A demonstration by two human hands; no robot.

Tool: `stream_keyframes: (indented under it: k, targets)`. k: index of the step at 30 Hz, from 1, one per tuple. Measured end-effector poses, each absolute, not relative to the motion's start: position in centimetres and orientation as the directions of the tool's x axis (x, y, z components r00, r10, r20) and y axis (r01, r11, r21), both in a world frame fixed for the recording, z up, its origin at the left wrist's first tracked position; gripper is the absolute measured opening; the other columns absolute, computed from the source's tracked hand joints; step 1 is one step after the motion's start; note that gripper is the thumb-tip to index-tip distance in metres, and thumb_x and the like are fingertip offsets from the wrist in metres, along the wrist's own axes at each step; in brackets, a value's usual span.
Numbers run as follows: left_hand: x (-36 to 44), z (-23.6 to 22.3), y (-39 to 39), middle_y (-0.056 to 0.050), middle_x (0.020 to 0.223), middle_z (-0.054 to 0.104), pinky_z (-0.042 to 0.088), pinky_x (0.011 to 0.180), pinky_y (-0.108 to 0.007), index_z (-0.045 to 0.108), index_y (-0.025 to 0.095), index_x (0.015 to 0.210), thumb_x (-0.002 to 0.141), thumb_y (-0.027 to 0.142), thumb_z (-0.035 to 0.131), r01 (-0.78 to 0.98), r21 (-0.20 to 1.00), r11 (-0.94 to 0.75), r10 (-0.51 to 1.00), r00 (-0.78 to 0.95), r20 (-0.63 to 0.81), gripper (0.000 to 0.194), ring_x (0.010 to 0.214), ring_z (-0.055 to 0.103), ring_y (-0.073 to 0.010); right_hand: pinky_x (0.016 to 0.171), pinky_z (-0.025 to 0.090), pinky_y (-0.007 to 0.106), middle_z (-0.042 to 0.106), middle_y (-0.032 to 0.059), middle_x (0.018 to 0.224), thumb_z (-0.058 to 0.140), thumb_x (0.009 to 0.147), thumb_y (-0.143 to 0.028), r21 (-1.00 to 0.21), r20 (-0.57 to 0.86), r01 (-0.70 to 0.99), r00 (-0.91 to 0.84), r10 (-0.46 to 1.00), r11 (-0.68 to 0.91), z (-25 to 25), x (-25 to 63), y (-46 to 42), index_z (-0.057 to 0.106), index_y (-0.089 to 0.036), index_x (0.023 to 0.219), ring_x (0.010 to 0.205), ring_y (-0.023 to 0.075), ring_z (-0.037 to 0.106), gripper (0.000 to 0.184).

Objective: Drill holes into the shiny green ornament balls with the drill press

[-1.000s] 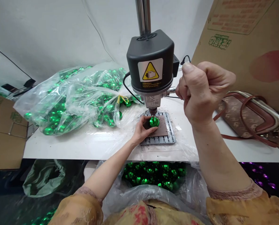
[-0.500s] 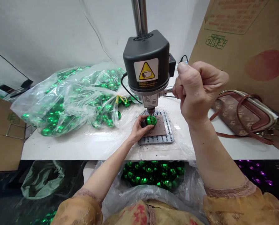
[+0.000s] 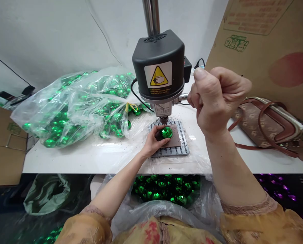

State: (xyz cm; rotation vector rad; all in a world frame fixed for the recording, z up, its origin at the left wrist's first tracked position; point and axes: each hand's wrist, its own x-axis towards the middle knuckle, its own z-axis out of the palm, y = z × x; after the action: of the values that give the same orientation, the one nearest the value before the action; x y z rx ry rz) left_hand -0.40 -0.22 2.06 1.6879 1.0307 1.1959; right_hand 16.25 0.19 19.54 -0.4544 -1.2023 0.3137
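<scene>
While left hand (image 3: 154,142) holds green ball (image 3: 167,132), label (image 3: 158,76) seemingly reads "Attention".

A shiny green faceted bauble (image 3: 167,132), round and mirror-bright, sits just below the frame's centre, cupped by the left hand (image 3: 153,143) directly beneath the chuck of a black bench drill (image 3: 158,61).

Bench drill (image 3: 158,64) on table (image 3: 65,159), slotted plate (image 3: 169,140) under drill; bagged baubles (image 3: 72,108) left; handbag (image 3: 267,125) right; cardboard sheet (image 3: 258,44) behind handbag; open bag of baubles (image 3: 166,189) before table edge
</scene>
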Motion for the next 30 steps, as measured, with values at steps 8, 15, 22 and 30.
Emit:
stream_keyframes:
  k: [8, 15, 22, 30]
  targets:
    - [-0.6, 1.5, -0.2, -0.012, 0.125, 0.067, 0.051, 0.107, -0.046, 0.055, 0.019, 0.122, 0.077, 0.045, 0.081, 0.117, 0.949, -0.291, 0.937, 0.236, 0.258, 0.058, 0.120, 0.064, -0.0273, 0.045, 0.031, 0.026, 0.025, -0.0023, 0.054, 0.055, 0.093, -0.036, -0.501, 0.840, 0.109, 0.298, 0.453, 0.858, 19.0, 16.6, 0.0, 0.028, -0.019, 0.057, 0.046, 0.0042, 0.034, 0.048]
    - [-0.4, 1.4, -0.2, -0.010, 0.120, 0.068, 0.052, 0.103, -0.043, 0.055, 0.020, 0.120, 0.077, 0.045, 0.082, 0.103, 0.954, -0.282, 0.941, 0.225, 0.253, 0.057, 0.116, 0.066, -0.0256, 0.043, 0.024, 0.028, 0.023, -0.0036, 0.049, 0.058, 0.091, -0.027, -0.491, 0.842, 0.062, 0.290, 0.455, 0.869, 18.4, 16.5, -0.8, 0.023, -0.019, 0.055, 0.042, 0.0038, 0.029, 0.051]
    - [-0.4, 1.5, -0.2, -0.010, 0.118, 0.068, 0.051, 0.104, -0.044, 0.055, 0.020, 0.119, 0.077, 0.046, 0.081, 0.099, 0.953, -0.288, 0.939, 0.225, 0.260, 0.056, 0.117, 0.065, -0.0261, 0.043, 0.025, 0.028, 0.028, -0.0046, 0.047, 0.056, 0.089, -0.021, -0.442, 0.855, 0.000, 0.304, 0.421, 0.897, 17.3, 16.4, -0.8, 0.026, -0.017, 0.051, 0.041, 0.0037, 0.032, 0.049]
    - [-0.4, 1.4, -0.3, -0.010, 0.120, 0.068, 0.051, 0.105, -0.045, 0.056, 0.020, 0.118, 0.077, 0.045, 0.082, 0.095, 0.955, -0.281, 0.942, 0.218, 0.256, 0.055, 0.118, 0.065, -0.0262, 0.041, 0.027, 0.028, 0.025, -0.0050, 0.045, 0.056, 0.085, -0.016, -0.343, 0.887, 0.067, 0.353, 0.299, 0.937, 15.7, 16.2, -0.4, 0.022, -0.017, 0.049, 0.039, 0.0041, 0.028, 0.049]
